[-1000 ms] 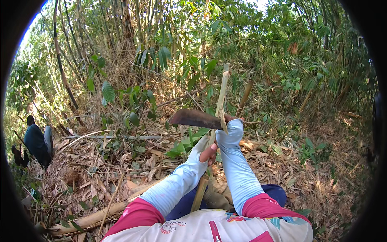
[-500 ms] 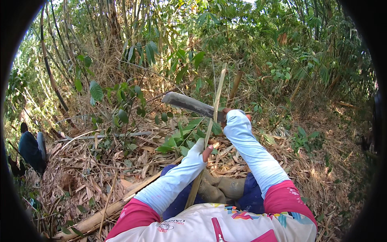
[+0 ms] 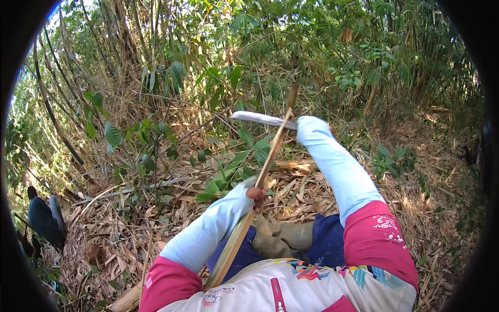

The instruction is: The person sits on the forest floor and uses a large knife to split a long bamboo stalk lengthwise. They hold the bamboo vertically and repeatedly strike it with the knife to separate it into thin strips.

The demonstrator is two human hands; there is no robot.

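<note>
My left hand (image 3: 251, 193) is closed around a long, narrow bamboo strip (image 3: 236, 240). The strip slants from beside my body up and away to the right, ending against the far undergrowth. My right hand (image 3: 315, 128), mostly covered by its pale blue sleeve, grips a machete by its handle end. The machete's blade (image 3: 257, 118) points left and lies across the strip's upper part, well beyond my left hand. A thin sliver seems to stand off the strip where the blade meets it. The machete's handle is hidden by the hand and sleeve.
Dry bamboo leaves (image 3: 171, 213) litter the ground. A leafy green sprig (image 3: 226, 179) lies just past my left hand. A thick bamboo pole (image 3: 126, 300) lies at the lower left. Dark boots or shoes (image 3: 44, 218) show at the far left. Dense bamboo stands behind.
My right hand and the machete have moved up and farther out along the strip, with the blade turned edge-on. My left hand has shifted slightly left and nearer, and the strip now slants more rightward.
</note>
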